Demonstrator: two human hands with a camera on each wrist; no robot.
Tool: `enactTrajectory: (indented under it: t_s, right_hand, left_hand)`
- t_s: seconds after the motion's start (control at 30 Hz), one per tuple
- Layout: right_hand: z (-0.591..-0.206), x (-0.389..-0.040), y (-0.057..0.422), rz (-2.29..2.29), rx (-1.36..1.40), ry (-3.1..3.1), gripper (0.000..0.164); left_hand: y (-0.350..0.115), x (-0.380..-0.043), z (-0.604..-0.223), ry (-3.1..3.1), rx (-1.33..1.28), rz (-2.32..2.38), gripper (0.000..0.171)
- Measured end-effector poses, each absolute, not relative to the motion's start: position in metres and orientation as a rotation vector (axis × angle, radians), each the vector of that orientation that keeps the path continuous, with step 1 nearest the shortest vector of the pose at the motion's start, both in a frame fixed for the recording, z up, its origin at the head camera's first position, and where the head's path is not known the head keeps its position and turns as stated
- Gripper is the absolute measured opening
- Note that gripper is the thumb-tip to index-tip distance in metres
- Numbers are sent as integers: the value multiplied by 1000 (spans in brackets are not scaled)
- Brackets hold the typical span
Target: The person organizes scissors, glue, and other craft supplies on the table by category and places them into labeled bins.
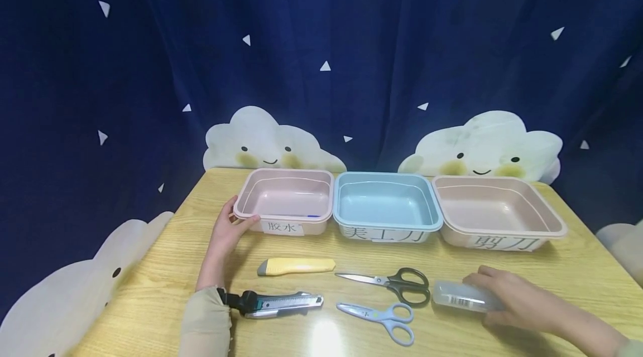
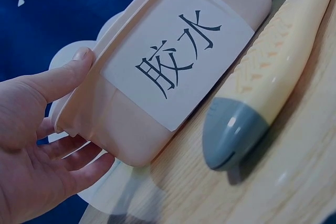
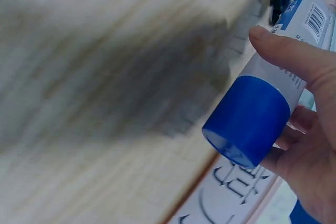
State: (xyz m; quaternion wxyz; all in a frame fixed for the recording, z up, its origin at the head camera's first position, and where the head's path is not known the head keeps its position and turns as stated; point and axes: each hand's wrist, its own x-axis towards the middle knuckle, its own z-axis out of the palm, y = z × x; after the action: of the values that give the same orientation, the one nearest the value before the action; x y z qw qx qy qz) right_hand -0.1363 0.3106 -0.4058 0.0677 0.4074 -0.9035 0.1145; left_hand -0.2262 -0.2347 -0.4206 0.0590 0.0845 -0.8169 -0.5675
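Observation:
My left hand grips the left front corner of the pink bin, thumb on the rim and fingers around the side. A white label with black characters is on the bin's front. In my right hand is a glue stick, held just above the table at the right. The right wrist view shows its blue cap and a barcode on its pale tube. Thumb and fingers lie on opposite sides of the tube. A bit of something blue shows inside the pink bin; the rest of it is hidden.
A blue bin and a beige bin stand right of the pink one. Before them lie a yellow utility knife, metal utility knives, black-handled scissors and blue scissors. A dark blue curtain hangs behind.

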Motion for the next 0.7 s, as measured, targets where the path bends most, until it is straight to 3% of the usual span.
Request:
enactTrajectory:
  t_s: [0.7]
  right_hand:
    - [-357, -160, 255, 258, 1238, -2586, 57]
  left_hand:
    - [-233, -225, -417, -2465, 260, -1733, 85]
